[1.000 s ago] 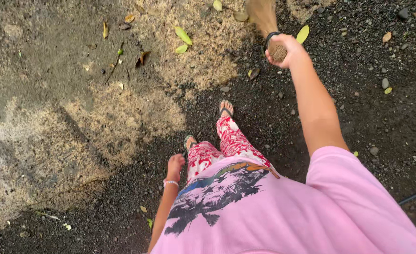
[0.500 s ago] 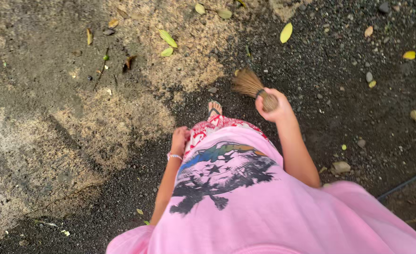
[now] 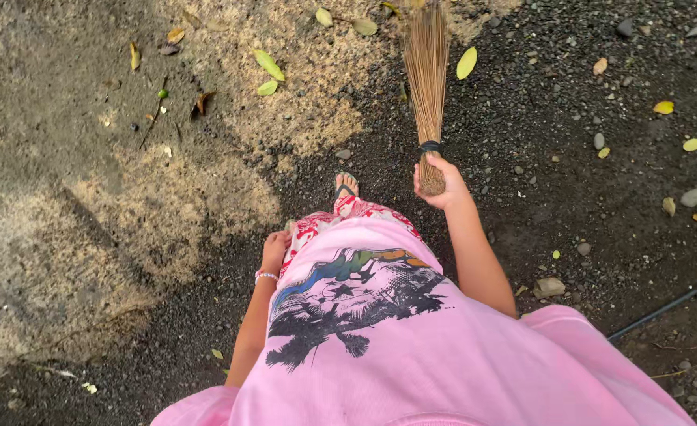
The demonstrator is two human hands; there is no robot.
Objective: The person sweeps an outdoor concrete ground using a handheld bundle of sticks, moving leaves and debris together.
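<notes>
Right hand (image 3: 440, 183) wrapped tight round the bound end of the stick broom (image 3: 427, 75), just below its black band (image 3: 429, 146); holding it that low and firm gives reach, so the bristles fan out ahead to the sandy patch (image 3: 317, 87) where the leaves (image 3: 268, 65) lie; the arm runs forward from the shoulder, elbow slightly bent, wrist in line with the broom; the broom points straight away, over dark gravel (image 3: 569, 181); left hand (image 3: 273, 254) hangs by the hip at the pink shirt (image 3: 411, 355), bracelet (image 3: 265, 275) on the wrist, fingers loosely curled round nothing; one sandalled foot (image 3: 346, 185) peeks out just beside the broom's butt.
</notes>
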